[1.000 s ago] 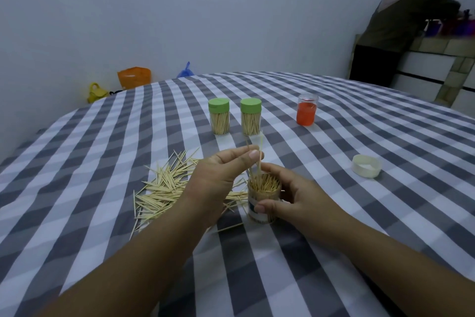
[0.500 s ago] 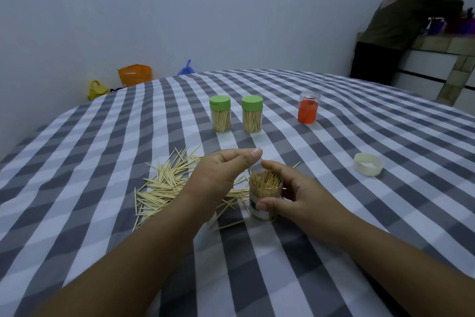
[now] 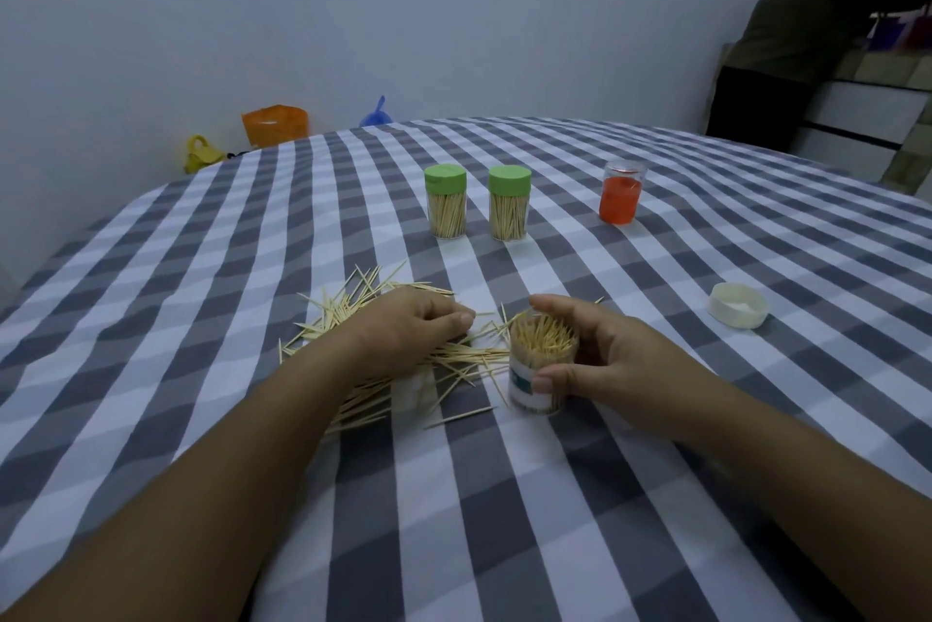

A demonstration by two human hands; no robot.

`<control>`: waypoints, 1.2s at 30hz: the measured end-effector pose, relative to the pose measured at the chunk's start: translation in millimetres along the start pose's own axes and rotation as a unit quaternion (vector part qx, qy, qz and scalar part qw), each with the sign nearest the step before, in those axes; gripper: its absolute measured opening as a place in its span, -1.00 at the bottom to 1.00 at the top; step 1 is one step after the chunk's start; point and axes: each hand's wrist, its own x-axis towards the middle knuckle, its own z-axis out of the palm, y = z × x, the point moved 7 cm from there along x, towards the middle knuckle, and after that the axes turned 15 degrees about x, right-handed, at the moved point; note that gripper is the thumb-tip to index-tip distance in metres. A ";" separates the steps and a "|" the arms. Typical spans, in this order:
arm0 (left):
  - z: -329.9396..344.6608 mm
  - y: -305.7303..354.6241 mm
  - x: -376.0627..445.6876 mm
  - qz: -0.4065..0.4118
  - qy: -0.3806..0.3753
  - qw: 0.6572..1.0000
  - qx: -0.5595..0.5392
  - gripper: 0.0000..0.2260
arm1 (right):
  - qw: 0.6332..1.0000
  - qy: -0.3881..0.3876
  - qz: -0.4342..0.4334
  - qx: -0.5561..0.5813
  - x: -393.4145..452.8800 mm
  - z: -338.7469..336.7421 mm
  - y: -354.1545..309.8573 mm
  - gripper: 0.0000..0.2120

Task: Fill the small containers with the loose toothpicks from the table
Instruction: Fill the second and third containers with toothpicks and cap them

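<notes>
The right hand (image 3: 605, 359) grasps the open clear plastic toothpick container (image 3: 542, 369), upright on the grey-and-white checked tablecloth (image 3: 655, 495); its white-and-teal label is unreadable. Just left of that grip, the left hand (image 3: 408, 329) rests curled on the loose wooden toothpick pile (image 3: 333, 314); whether it pinches any, I cannot tell.

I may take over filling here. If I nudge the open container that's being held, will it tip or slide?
The open container is tall for its narrow base and packed with upright toothpicks, so a push near the rim would probably tip it and spill them. The right hand grips it, which likely steadies it. On the checked cloth it would probably drag rather than slide.
</notes>
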 end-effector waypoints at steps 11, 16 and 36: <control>6.6 0.9 -11.9 0.026 -0.148 0.977 0.150 -0.18 | 1.000 0.005 -0.001 -0.006 -1.2 -0.7 0.0 -0.23; 7.6 4.2 -8.5 0.040 -0.112 0.972 0.204 -0.30 | 1.000 0.012 0.000 -0.014 -1.8 -1.1 -0.7 -0.20; -1.1 22.8 1.2 0.058 -0.035 0.918 0.390 -0.65 | 0.999 0.017 0.003 -0.039 -2.1 -0.8 -2.1 -0.22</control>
